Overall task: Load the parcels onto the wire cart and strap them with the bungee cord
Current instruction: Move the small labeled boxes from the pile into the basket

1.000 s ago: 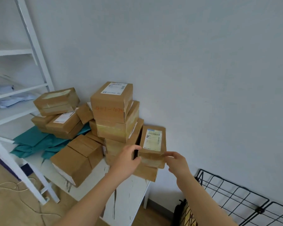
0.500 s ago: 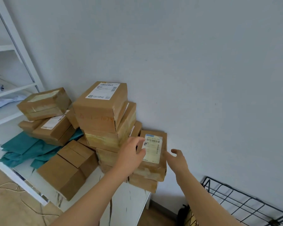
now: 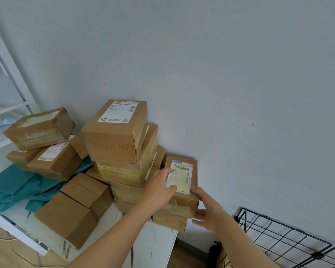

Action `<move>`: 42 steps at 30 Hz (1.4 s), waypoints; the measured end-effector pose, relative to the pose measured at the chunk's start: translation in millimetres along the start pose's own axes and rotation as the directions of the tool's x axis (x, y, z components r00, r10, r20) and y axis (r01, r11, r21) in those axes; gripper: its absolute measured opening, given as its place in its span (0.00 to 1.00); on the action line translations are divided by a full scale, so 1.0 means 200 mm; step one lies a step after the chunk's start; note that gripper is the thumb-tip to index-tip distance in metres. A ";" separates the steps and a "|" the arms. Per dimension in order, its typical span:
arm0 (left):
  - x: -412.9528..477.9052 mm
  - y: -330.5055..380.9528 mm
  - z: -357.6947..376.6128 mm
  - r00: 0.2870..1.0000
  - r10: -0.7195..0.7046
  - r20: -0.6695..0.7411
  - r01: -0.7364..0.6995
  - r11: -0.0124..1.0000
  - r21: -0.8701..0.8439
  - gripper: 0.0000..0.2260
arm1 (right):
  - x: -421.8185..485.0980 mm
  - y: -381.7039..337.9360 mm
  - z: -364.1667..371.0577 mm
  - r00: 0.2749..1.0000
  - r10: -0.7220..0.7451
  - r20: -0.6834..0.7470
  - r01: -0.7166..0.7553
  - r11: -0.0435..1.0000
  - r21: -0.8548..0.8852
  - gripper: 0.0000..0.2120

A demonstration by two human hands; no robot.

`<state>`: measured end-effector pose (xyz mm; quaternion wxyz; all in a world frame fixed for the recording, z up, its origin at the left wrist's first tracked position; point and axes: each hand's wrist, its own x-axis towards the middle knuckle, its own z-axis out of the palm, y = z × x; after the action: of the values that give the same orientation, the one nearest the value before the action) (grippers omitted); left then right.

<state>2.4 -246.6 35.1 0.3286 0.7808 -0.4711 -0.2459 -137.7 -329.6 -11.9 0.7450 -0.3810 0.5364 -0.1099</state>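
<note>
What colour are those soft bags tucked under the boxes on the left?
Teal, a dark blue-green. The soft bags show best in the head view.

Soft, even light, fairly bright; faint shadows btwn stacked brown cardboard boxes [image 3: 114,136]; wide-angle bend at frame edges, esp. white metal shelf upright [image 3: 8,64].

White table [image 3: 159,246] under parcels [image 3: 66,215], teal bags [image 3: 12,184]

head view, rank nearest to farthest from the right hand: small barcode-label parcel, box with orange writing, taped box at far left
1. The small barcode-label parcel, at the pile's right end, gripped by the right hand.
2. The box with orange writing, atop the tall middle stack.
3. The taped box, atop the far-left stack.
</note>
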 end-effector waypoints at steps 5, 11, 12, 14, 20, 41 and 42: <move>-0.02 0.00 -0.04 0.999 0.002 -0.033 -0.005 0.996 -0.086 0.23 | -0.08 -0.02 -0.03 0.995 -0.091 -0.032 0.092 0.995 0.033 0.14; -0.08 0.04 -0.06 0.995 -0.083 0.053 0.097 0.925 -0.367 0.28 | -0.25 0.03 -0.10 0.984 -0.167 -0.055 0.173 0.976 0.130 0.14; -0.10 0.04 -0.05 0.991 -0.094 0.090 0.123 0.910 -0.397 0.29 | -0.28 0.06 -0.11 0.983 -0.178 -0.053 0.184 0.972 0.145 0.16; -0.15 0.05 -0.04 0.978 -0.116 0.173 0.183 0.876 -0.446 0.31 | -0.34 0.12 -0.12 0.979 -0.193 -0.061 0.201 0.963 0.177 0.20; -0.28 -0.01 0.08 0.915 -0.107 0.389 0.313 0.796 -0.518 0.26 | -0.53 0.36 -0.12 0.974 -0.192 -0.121 0.216 0.948 0.236 0.16; -0.68 0.22 0.56 0.807 0.115 0.579 0.309 0.753 -0.581 0.23 | -1.01 0.81 -0.49 0.888 -0.149 -0.435 0.323 0.875 0.360 0.14; -0.69 0.24 0.59 0.800 0.122 0.587 0.311 0.752 -0.581 0.22 | -1.02 0.82 -0.52 0.888 -0.146 -0.436 0.323 0.873 0.365 0.14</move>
<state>-166.4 -172.9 3.2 0.4021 0.5234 -0.3906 -0.6417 -351.5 -148.1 7.0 0.6671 -0.2416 0.5865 -0.3907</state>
